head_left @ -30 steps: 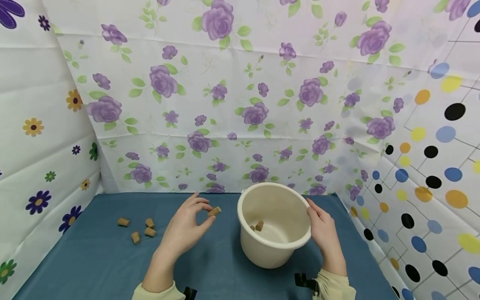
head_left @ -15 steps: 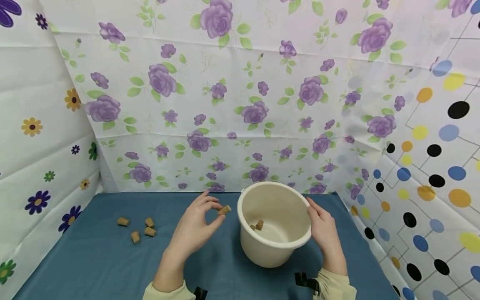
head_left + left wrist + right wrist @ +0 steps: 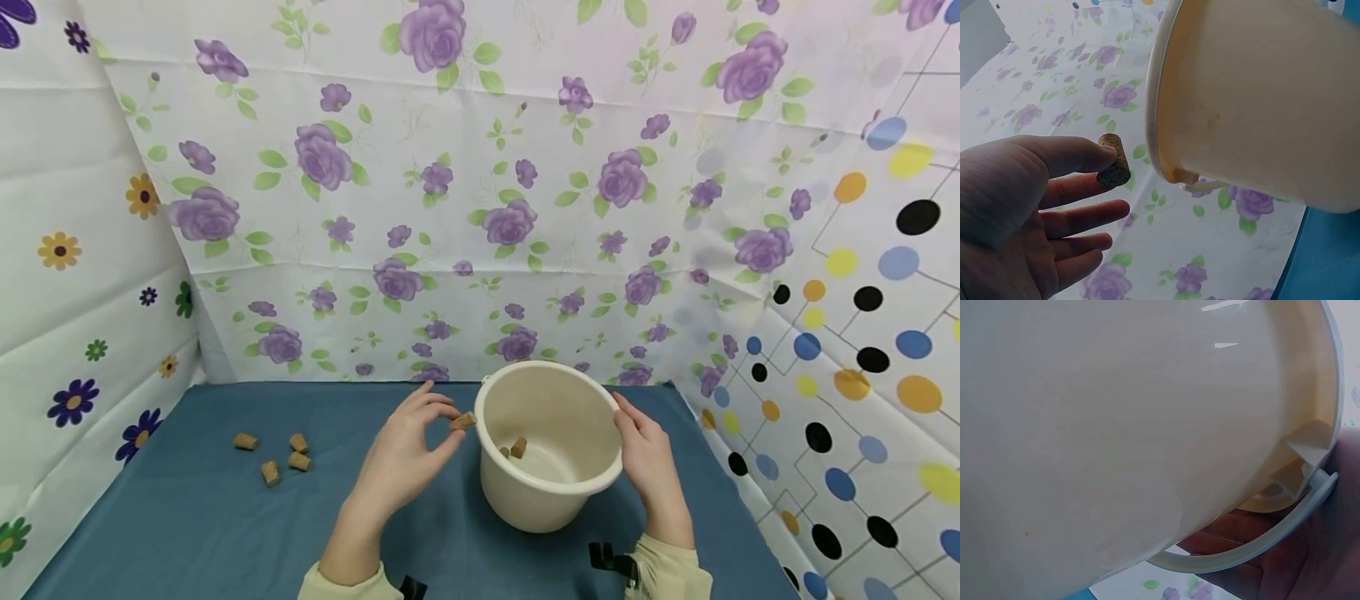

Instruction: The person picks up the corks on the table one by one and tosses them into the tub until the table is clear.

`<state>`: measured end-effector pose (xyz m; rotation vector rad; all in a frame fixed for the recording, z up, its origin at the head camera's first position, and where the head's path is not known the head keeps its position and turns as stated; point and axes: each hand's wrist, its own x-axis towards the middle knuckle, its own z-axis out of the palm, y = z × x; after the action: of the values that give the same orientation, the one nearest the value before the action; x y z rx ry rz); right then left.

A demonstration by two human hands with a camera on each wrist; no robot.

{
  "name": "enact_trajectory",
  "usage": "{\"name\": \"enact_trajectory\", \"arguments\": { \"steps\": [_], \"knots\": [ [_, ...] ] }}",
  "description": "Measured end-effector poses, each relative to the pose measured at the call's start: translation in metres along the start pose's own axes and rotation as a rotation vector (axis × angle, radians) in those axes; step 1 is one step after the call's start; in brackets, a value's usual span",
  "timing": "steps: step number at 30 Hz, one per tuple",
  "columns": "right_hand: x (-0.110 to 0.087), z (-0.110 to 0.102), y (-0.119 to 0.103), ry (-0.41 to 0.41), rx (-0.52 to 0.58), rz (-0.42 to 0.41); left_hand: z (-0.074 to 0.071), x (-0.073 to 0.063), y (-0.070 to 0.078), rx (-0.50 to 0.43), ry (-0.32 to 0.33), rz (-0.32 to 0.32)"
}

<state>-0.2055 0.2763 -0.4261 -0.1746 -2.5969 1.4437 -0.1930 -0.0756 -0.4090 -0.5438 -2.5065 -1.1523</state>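
Between the thumb and index finger of my left hand (image 3: 405, 450) I pinch a brown cork (image 3: 463, 421). It is at the left rim of a cream plastic bucket (image 3: 534, 504), overlapping it slightly in the head view. In the left wrist view the cork (image 3: 1113, 156) shows a little apart from the bucket, and the other fingers are spread. My right hand (image 3: 648, 454) grips the bucket's right rim, keeping its mouth tilted toward me. Several of its fingers lie behind the wall, near the bucket's handle (image 3: 1241, 555). Inside, two corks (image 3: 518, 449) rest low on the left.
Several loose corks (image 3: 298, 461) lie on the blue tablecloth (image 3: 187, 517) to the left of my left hand. A rose-patterned sheet (image 3: 465, 192) rises behind the table. A flowered sheet (image 3: 67, 333) and a dotted sheet (image 3: 847, 417) flank the sides.
My left hand has moved right with the pinched cork, from left of the bucket up to its rim. The right hand and the bucket have stayed in place.
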Motion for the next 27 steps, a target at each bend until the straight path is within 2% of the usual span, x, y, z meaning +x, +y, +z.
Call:
{"name": "enact_trajectory", "arguments": {
  "steps": [14, 27],
  "knots": [
    [0.001, -0.002, 0.001, -0.009, 0.009, -0.006, 0.008, -0.001, 0.011, -0.02, 0.045, 0.054],
    [0.001, -0.001, 0.001, -0.012, -0.003, 0.008, 0.013, -0.003, 0.016, -0.033, 0.061, 0.062]
  ]
}}
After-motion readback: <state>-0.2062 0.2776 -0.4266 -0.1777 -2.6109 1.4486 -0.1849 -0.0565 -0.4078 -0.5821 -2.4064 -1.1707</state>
